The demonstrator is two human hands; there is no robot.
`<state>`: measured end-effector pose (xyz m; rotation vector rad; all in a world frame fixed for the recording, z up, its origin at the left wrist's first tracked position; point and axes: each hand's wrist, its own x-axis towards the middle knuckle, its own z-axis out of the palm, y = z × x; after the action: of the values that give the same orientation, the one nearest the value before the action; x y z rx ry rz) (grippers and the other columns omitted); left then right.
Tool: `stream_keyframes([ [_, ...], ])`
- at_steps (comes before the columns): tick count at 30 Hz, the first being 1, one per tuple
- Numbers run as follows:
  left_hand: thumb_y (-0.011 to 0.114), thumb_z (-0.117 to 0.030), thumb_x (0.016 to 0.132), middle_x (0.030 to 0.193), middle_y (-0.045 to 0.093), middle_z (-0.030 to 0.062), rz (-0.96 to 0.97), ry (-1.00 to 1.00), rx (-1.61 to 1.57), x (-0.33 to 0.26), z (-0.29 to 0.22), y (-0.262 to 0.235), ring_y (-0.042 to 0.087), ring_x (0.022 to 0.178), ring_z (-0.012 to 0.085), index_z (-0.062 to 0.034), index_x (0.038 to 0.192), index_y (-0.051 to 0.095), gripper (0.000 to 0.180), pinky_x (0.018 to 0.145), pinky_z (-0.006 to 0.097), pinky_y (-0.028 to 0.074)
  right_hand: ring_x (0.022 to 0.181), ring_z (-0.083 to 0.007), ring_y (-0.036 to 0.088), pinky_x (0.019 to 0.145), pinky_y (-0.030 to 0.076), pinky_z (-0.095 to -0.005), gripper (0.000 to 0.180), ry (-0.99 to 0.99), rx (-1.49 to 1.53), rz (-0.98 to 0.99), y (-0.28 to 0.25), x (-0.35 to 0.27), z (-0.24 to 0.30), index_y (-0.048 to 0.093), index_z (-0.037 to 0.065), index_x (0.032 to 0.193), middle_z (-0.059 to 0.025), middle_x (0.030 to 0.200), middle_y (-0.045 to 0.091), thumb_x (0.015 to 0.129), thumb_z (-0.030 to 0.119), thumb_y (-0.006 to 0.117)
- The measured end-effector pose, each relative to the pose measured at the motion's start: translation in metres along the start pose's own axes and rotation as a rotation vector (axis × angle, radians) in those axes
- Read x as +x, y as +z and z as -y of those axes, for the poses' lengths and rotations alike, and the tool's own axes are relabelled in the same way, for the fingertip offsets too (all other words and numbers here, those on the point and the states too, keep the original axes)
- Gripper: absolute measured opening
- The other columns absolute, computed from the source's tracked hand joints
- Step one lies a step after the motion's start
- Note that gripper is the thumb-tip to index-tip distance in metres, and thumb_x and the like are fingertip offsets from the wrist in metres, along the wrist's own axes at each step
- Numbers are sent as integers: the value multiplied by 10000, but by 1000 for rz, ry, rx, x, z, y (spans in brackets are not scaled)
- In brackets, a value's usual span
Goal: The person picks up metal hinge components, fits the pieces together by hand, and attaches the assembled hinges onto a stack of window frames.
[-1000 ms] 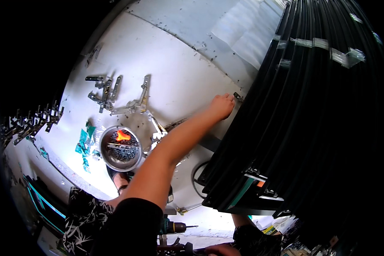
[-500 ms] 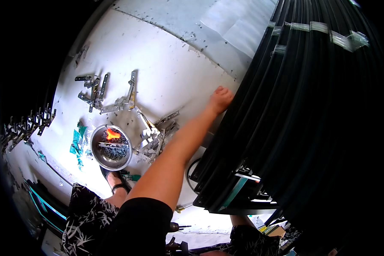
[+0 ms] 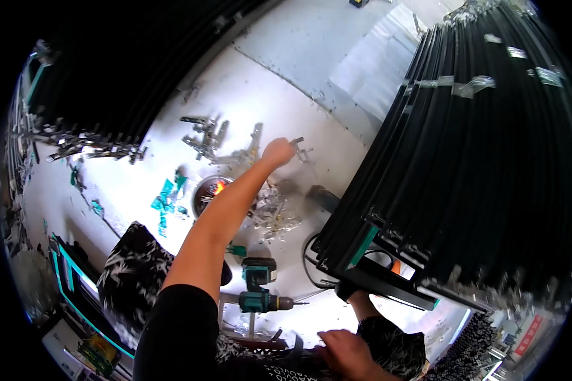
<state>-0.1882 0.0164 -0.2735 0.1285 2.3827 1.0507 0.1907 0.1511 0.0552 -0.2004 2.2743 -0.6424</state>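
Observation:
My left hand [image 3: 278, 152] reaches out over the pale floor, its fingers closed around a metal hinge [image 3: 302, 151] that is blurred by motion. Just left of it lie several jointed metal hinges [image 3: 206, 136]. Beneath my forearm are more metal hinges [image 3: 272, 209], shiny and heaped. The forearm partly covers a round metal bowl [image 3: 199, 198] with an orange item [image 3: 219, 188] in it. Close to my lap is my right hand [image 3: 346, 355], slightly blurred, its fingers apart and nothing seen in them. A teal and black cordless drill [image 3: 259, 295] lies on its side nearby.
Tall stacks of black frame profiles [image 3: 464, 178] stand on the right, bound with clear tape. Another dark stack [image 3: 127, 76] rises at upper left, with metal fittings along its end. Torn green film [image 3: 166, 200] lies by the bowl. A black cable [image 3: 308, 257] curls beside the right stack.
My left hand has moved away from the right stack and now holds a metal hinge. The view has shifted, bringing my right hand, the whole drill and the upper-left stack into sight.

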Motion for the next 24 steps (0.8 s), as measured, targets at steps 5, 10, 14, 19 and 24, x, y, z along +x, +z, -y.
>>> stream_keyframes([
  [5, 545, -113, 862, 549, 394, -36, 290, -428, -1050, -103, -9, -69, 302, 414, 73, -81, 663, 460, 219, 377, 233, 271, 798, -333, 593, 695, 493, -438, 263, -70, -61, -181, 21, -4, -12, 608, 79, 1030, -123, 836, 603, 887, 299, 616],
  [10, 523, -147, 928, 566, 364, -56, 552, -354, -1498, -233, -38, -93, 271, 437, 44, -107, 690, 446, 253, 393, 196, 230, 778, -269, 651, 693, 525, -346, 310, 22, 225, -533, 12, -6, -6, 640, 39, 1081, -96, 904, 670, 850, 239, 692],
  [14, 464, -268, 997, 531, 321, -95, 745, -294, -1418, -350, -98, -71, 270, 421, 29, -154, 645, 400, 375, 412, 195, 221, 930, -198, 641, 785, 524, -291, 693, -93, 647, -886, 25, 6, -28, 439, 32, 1368, -148, 1152, 578, 800, 240, 777],
  [19, 522, -271, 967, 597, 398, -72, 936, -308, -1414, -446, -139, -64, 298, 424, 22, -68, 850, 537, 234, 421, 192, 240, 912, -166, 613, 741, 527, -278, 622, -243, 783, -1074, 19, -3, -16, 465, 13, 1318, -126, 1102, 589, 836, 273, 760],
  [24, 390, -612, 948, 698, 555, 41, 647, -149, -1084, -485, -165, -86, 479, 547, 151, -3, 1183, 546, 671, 537, 263, 405, 763, -158, 654, 694, 560, -267, 297, -350, 1397, -922, 13, -38, -5, 590, -8, 1009, -85, 892, 651, 937, 277, 637],
])
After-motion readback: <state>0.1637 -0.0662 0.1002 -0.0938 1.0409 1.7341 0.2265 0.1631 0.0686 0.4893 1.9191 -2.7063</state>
